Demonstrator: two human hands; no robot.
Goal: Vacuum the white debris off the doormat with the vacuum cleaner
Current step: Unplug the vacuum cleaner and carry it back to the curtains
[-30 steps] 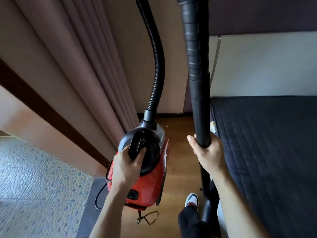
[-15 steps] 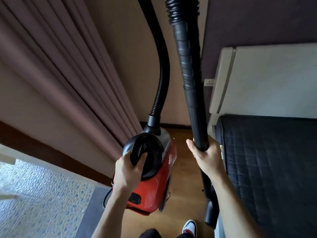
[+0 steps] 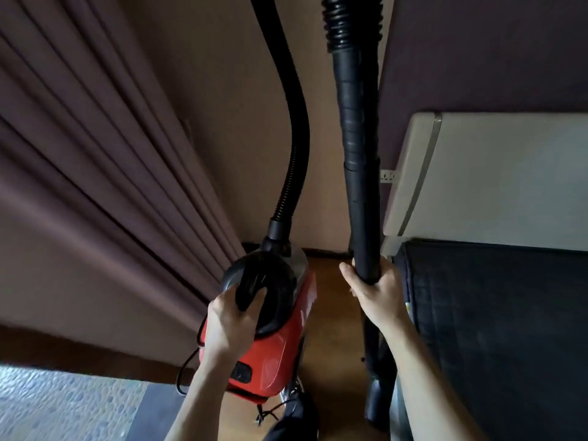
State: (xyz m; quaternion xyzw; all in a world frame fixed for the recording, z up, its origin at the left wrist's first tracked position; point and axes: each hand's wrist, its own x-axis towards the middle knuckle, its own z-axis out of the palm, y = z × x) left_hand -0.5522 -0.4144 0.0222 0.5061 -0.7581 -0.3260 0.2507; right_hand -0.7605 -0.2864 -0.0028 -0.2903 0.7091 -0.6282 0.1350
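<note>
Vacuum cleaner (image 3: 273, 354), red body, near centre, held over wooden floor (image 3: 334, 329). Left hand (image 3: 229, 326) on top of it: left fingers (image 3: 222, 305) curled tight round black carry handle (image 3: 251, 288). Right hand (image 3: 375, 294) just right: right fingers (image 3: 386, 272) clamped round black wand (image 3: 359, 154), upright beside dark quilted bed (image 3: 493, 329). Ribbed hose (image 3: 296, 122) climbs from body's far end. Curtain (image 3: 95, 154) folds far left.

glossy red plastic vacuum cleaner (image 3: 273, 354), ribbed black plastic hose (image 3: 294, 148), matt wand (image 3: 361, 186), cloth curtain (image 3: 95, 154), smooth wood floor (image 3: 337, 338), quilted dark bedcover (image 3: 502, 329).
</note>
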